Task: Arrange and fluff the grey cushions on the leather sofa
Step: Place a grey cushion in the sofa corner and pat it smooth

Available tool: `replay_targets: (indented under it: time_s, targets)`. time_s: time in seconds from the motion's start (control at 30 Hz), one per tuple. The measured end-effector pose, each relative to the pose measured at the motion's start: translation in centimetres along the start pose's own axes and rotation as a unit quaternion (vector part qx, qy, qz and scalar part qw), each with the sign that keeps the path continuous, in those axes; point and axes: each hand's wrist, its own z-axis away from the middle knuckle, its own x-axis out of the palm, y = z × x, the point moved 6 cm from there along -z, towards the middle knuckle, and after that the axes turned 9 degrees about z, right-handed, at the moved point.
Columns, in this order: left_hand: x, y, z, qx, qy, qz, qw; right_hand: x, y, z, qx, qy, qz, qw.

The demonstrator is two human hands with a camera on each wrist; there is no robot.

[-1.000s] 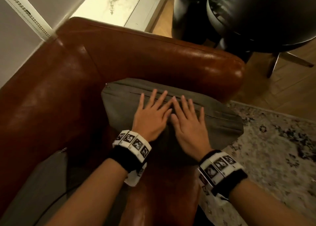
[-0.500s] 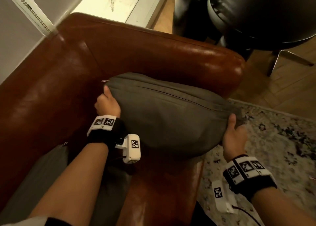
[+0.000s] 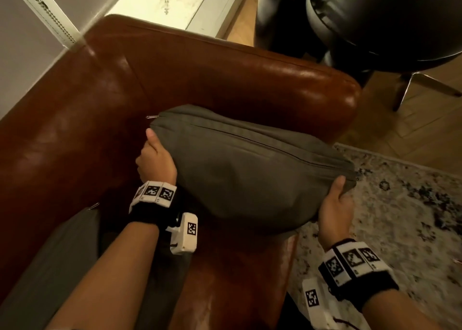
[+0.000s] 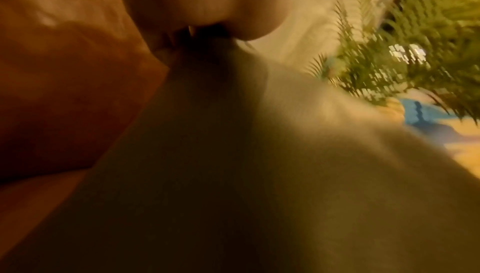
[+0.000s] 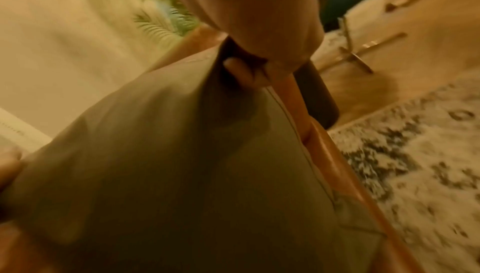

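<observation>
A plump grey cushion [image 3: 250, 169] with a zip along its top stands in the corner of the brown leather sofa [image 3: 175, 74], against the armrest. My left hand [image 3: 156, 158] grips its left end, thumb on top. My right hand [image 3: 335, 204] grips the right end, thumb over the front edge. Both wrist views are blurred: each shows the cushion [image 4: 233, 174] [image 5: 194, 174] filling the frame, with my left hand [image 4: 194, 10] and my right hand [image 5: 249, 31] curled round its edge. A second grey cushion [image 3: 52, 267] lies on the seat at lower left.
A black leather chair [image 3: 375, 22] on metal legs stands beyond the armrest on the wood floor. A patterned rug [image 3: 400, 217] lies to the right of the sofa. A white marble-topped unit [image 3: 175, 2] sits behind the sofa. A green plant [image 4: 415, 51] shows in the left wrist view.
One second ago both hands lay flat on top of the cushion. They then moved to its two ends and gripped it; the cushion now stands fuller and slightly higher.
</observation>
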Motion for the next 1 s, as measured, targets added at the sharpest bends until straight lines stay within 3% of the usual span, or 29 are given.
replay_targets:
  time_s: [0.13,0.3,0.4,0.47,0.53,0.6,0.67,0.73,0.83,0.93,1.0]
  targets:
    - [0.7,-0.6,-0.6,0.035,-0.02,-0.003,0.999,-0.3,-0.8,-1.0,-0.042,0.019,0.004,0.999]
    - [1.9,-2.7,0.1,-0.012,-0.037,-0.057,0.998,0.7,0.5,-0.8,0.024,-0.028,0.029,0.999]
    - [0.8,-1.8,-1.4,-0.01,0.039,-0.043,0.998,-1.4,-0.7,-1.6,0.005,0.068,-0.033,0.997]
    - [-0.2,0.1,-1.1,0.081,0.105,-0.054,0.99,-3.4,-3.3,-1.3,-0.085,0.171,0.004,0.982]
    - [0.6,3.1,2.2,0.251,0.098,-0.051,0.962,-2.7,-6.5,0.8,-0.213,0.2,0.1,0.951]
    - [4.0,5.0,7.3,0.413,-0.012,-0.044,0.91,1.4,-9.6,5.1,-0.382,0.123,0.166,0.901]
    - [8.1,4.6,11.6,0.479,-0.138,-0.107,0.86,6.9,-9.8,9.1,-0.487,0.002,0.221,0.845]
    - [10.1,3.1,12.1,0.473,-0.189,-0.169,0.844,10.1,-8.0,9.2,-0.475,-0.078,0.294,0.826]
    - [8.5,0.4,7.4,0.419,-0.145,-0.239,0.864,9.1,-5.5,4.2,-0.44,-0.067,0.377,0.812]
    - [5.7,-1.5,3.2,0.336,-0.11,-0.253,0.9,5.7,-3.8,0.1,-0.392,-0.062,0.361,0.844]
    - [5.0,-2.0,2.4,0.296,-0.099,-0.219,0.924,3.3,-2.5,-1.3,-0.338,-0.011,0.323,0.884]
